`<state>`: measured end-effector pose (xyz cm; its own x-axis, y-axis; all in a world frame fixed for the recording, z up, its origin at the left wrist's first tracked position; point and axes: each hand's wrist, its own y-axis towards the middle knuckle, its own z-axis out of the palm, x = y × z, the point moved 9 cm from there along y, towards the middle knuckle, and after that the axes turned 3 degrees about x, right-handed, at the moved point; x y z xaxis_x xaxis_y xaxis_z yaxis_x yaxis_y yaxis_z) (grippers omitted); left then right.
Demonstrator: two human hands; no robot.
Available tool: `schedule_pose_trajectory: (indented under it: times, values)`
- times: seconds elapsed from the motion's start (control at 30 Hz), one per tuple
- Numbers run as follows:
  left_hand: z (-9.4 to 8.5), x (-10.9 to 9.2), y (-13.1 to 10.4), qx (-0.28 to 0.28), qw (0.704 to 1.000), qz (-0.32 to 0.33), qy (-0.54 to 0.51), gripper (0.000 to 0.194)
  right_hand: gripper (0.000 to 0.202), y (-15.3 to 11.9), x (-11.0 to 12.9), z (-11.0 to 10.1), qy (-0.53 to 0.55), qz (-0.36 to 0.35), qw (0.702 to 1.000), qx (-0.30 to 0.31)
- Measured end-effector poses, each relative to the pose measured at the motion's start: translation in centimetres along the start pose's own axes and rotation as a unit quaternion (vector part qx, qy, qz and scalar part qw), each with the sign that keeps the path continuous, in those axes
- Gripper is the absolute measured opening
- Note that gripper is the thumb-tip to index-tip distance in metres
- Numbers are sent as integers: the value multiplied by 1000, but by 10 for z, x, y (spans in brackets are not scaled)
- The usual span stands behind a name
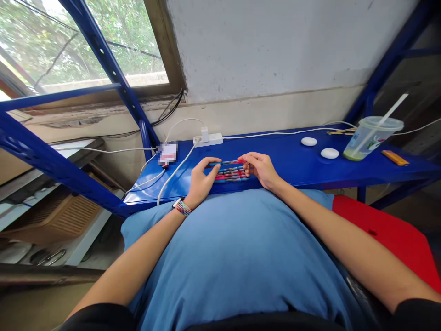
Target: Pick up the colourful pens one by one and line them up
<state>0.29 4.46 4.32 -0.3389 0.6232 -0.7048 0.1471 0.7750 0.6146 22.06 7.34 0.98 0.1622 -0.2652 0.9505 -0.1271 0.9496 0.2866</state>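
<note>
Pen (pixel 230 162) runs left-right, parallel to worktop (pixel 279 161) front edge, left of centre; blue end left, red end right. Pen row (pixel 230 175) just beside. Cup (pixel 374 138) near right edge: straw (pixel 393 109), green liquid (pixel 353 155). Your hands are apart, fingertips pinched: left hand (pixel 202 184) on blue end, right hand (pixel 261 170) on red.

Pens (pixel 230 175) lie side by side near the tabletop's (pixel 282 158) front edge. Behind them, by the wall (pixel 275 50), a power strip (pixel 215 139) holds a plug (pixel 205 134). To the right sit two oval objects (pixel 330 153), then a cup (pixel 370 140) with a straw (pixel 396 106) in it, then a packet (pixel 395 157). Left of the tabletop, a basket (pixel 65 218) rests on a shelf (pixel 78 246).
</note>
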Motion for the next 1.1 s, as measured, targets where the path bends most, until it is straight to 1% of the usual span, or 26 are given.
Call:
schedule_pose_trajectory:
  times: [0.07, 0.17, 0.27, 0.3, 0.4, 0.47, 0.53, 0.63, 0.67, 0.73, 0.8, 0.83, 0.9, 0.93, 0.97, 1.03, 1.1]
  values:
    - [-1, -1, 0, -2, 1000, 3, -5, 15, 38, 1, -4, -1, 49, 28, 998, 3]
    - [-1, 0, 0, 3, 1000, -15, -10, 17, 42, 2, -4, 0, 61, 25, 998, 7]
    - [-1, 2, 0, 6, 999, -37, -16, 33, 42, 2, -2, 3, 46, 6, 999, 10]
    - [-1, 2, -1, 7, 999, -41, -21, 36, 41, 2, -1, 4, 41, -2, 999, 9]
    - [1, 4, -1, 10, 998, -49, -42, 27, 34, 1, 4, 2, 37, -24, 999, -4]
    - [1, 5, -1, 6, 997, -49, -51, 32, 31, 1, 6, -2, 43, -28, 999, -17]
    - [1, 7, -1, 2, 997, -59, -49, 27, 30, 1, 6, -4, 48, -26, 998, -26]
    - [0, 11, -1, -2, 996, -80, -44, 54, 28, 1, 6, -6, 52, -26, 998, -33]
    - [-2, 11, 0, -8, 996, -77, -46, 53, 27, 1, 6, -7, 54, -26, 998, -34]
    - [-5, 9, 2, -20, 996, -62, -54, 38, 26, 1, 6, -7, 59, -27, 997, -36]
    - [-8, 9, 3, -22, 997, -60, -51, 35, 25, 1, 6, -8, 64, -26, 997, -37]
    - [-8, 11, 4, -19, 996, -70, -44, 39, 25, 1, 6, -8, 65, -26, 997, -37]
    - [-7, 17, 4, -13, 994, -97, -38, 59, 25, 2, 6, -8, 66, -25, 997, -36]
    - [-7, 19, 5, -12, 993, -106, -46, 62, 25, 2, 5, -8, 65, -25, 997, -36]
    - [-6, 21, 5, -11, 992, -109, -63, 57, 25, 2, 5, -8, 64, -25, 997, -36]
    - [-4, 22, 5, -6, 989, -103, -104, 42, 26, 2, 4, -9, 61, -23, 997, -41]
    - [-4, 24, 6, -5, 988, -97, -123, 39, 26, 2, 2, -10, 63, -17, 997, -45]
